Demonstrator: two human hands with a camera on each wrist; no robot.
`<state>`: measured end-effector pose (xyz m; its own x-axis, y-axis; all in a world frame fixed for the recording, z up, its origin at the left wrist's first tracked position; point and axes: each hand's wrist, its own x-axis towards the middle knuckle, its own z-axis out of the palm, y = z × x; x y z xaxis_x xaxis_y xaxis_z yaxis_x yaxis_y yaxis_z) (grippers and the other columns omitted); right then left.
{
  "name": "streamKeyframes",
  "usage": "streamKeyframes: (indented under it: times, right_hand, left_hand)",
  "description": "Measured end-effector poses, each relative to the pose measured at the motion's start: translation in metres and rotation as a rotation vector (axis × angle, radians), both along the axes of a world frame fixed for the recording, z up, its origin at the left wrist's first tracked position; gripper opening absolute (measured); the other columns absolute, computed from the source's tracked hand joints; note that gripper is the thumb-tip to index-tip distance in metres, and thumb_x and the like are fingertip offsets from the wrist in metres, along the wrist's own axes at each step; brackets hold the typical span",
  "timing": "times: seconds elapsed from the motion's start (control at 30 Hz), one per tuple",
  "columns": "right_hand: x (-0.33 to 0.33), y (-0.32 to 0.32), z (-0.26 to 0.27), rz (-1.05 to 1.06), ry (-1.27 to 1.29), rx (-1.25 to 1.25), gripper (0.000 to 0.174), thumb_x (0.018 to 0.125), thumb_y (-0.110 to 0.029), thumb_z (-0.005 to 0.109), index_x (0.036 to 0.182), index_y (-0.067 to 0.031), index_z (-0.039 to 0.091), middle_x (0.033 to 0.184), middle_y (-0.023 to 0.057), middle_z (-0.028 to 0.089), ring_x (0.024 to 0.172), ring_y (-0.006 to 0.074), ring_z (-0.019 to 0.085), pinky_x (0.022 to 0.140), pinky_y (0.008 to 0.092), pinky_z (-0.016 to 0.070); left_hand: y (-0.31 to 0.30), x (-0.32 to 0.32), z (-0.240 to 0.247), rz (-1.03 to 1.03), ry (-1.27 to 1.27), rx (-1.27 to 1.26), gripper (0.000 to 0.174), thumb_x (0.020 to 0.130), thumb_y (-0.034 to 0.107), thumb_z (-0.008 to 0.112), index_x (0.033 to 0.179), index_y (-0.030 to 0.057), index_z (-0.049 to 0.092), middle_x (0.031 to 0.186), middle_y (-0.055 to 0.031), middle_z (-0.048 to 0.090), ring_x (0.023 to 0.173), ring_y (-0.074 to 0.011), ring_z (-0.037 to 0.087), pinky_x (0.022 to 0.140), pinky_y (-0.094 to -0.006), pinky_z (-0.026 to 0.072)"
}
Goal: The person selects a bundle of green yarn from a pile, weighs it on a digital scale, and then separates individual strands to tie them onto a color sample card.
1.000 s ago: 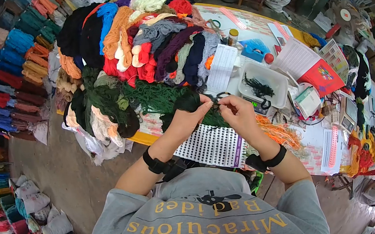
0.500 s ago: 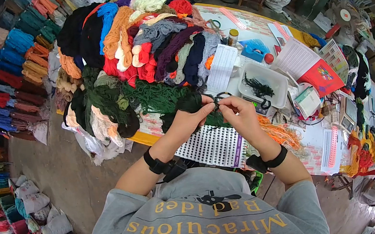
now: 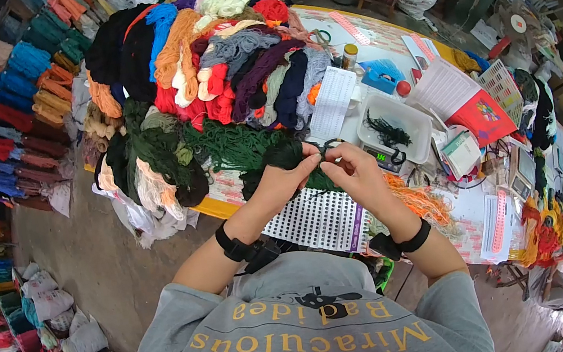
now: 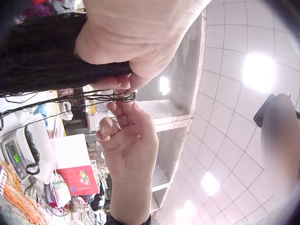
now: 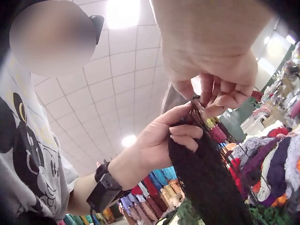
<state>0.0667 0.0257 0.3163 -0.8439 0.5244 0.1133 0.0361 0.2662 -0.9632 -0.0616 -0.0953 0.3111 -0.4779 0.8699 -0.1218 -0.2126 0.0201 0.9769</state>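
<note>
My left hand [image 3: 280,185] grips a thick bundle of very dark yarn [image 5: 204,171] near its upper end; in the right wrist view the rest of the bundle hangs below. My right hand [image 3: 357,173] is close beside it, its fingers pinching thin dark strands [image 4: 123,97] at the bundle's end. In the left wrist view a few loose strands run away from the fingertips beneath the bundle. Both hands are held above the table, with the fingertips of the two nearly meeting.
A scale [image 3: 382,158] carries a white plastic tub [image 3: 423,147] with dark yarn [image 3: 387,132]. Colourful skeins [image 3: 236,66] are heaped at the back left. Below my hands lies a dotted sheet [image 3: 313,218], with orange yarn [image 3: 420,202] to its right and green yarn [image 3: 226,146] to the left.
My right hand's fingers have shifted and turned slightly at the strands, and the scale's display shows more clearly beside it. The left hand keeps its hold, nearly still.
</note>
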Motion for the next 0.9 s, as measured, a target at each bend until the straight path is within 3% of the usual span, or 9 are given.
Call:
streamKeyframes:
  times: [0.37,0.53,0.73,0.9]
  right_hand:
    - [0.005,0.009,-0.007,-0.024,0.030,-0.031,0.009,0.082,-0.006,0.060,0.081,0.0025,0.059,0.072,0.0041,0.052,0.056,0.0083,0.049,0.050,0.0227,0.0365]
    - [0.011,0.015,-0.004,0.001,0.037,-0.192,0.010,0.085,-0.006,0.058,0.083,0.0036,0.058,0.075,0.0031,0.052,0.056,0.0078,0.052,0.049,0.0207,0.0395]
    - [0.011,0.013,-0.003,0.022,0.044,-0.337,0.011,0.087,-0.007,0.057,0.090,0.0032,0.057,0.082,0.0035,0.053,0.062,0.0083,0.054,0.054,0.0208,0.0440]
    - [0.009,0.013,-0.008,0.057,0.079,-0.321,0.012,0.088,-0.009,0.057,0.093,0.0023,0.057,0.086,0.0042,0.055,0.063,0.0076,0.055,0.055,0.0209,0.0441]
  left_hand:
    - [0.002,-0.004,-0.003,-0.013,0.131,-0.002,0.009,0.090,0.012,0.055,0.092,0.0030,0.055,0.064,0.0034,0.047,0.051,-0.0033,0.042,0.045,-0.0189,0.0339]
    - [0.004,-0.008,-0.001,0.018,0.105,0.016,0.011,0.092,0.013,0.053,0.094,0.0025,0.054,0.068,0.0018,0.049,0.051,-0.0037,0.043,0.046,-0.0184,0.0350]
    - [0.009,-0.002,0.005,-0.099,0.008,0.020,0.013,0.093,0.014,0.050,0.095,0.0015,0.051,0.078,-0.0011,0.055,0.052,-0.0037,0.044,0.046,-0.0176,0.0353]
    - [0.012,0.003,0.005,-0.096,-0.009,0.067,0.011,0.093,0.014,0.050,0.094,0.0026,0.051,0.078,-0.0028,0.057,0.049,-0.0042,0.043,0.045,-0.0172,0.0343]
